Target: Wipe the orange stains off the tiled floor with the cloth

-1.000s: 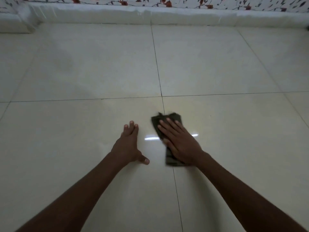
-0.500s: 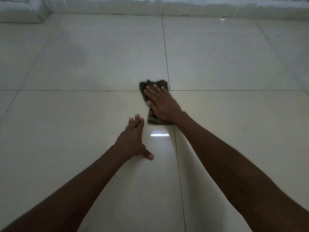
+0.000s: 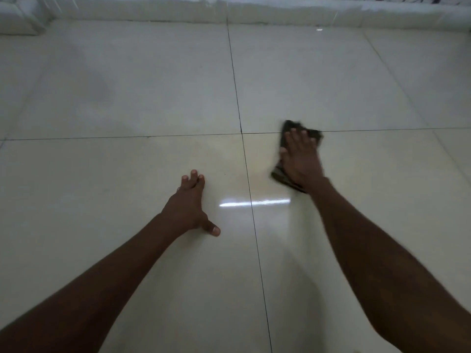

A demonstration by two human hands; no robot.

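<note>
- Right hand (image 3: 300, 159): laid flat, palm down, on the dark cloth (image 3: 314, 133), fingers extended and close together, pressing rather than gripping. Outline is blurred.
- Cloth: lies on the tiled floor (image 3: 153, 80), right of the grout cross where four tiles meet. Its far end sits on the horizontal grout line; its near end shows below the heel of the hand.
- Left hand (image 3: 190, 207): planted palm down on the near left tile, fingers together pointing far, thumb splayed to the right. It touches nothing but floor, well apart from the cloth.
- Stain: a faint yellowish tint (image 3: 257, 159) lies just left of the cloth beside the vertical grout line; colour too weak to confirm as orange.
- A bright light reflection (image 3: 254, 202) crosses the grout line between the two hands.
- White skirting (image 3: 153, 11) runs along the far edge.
</note>
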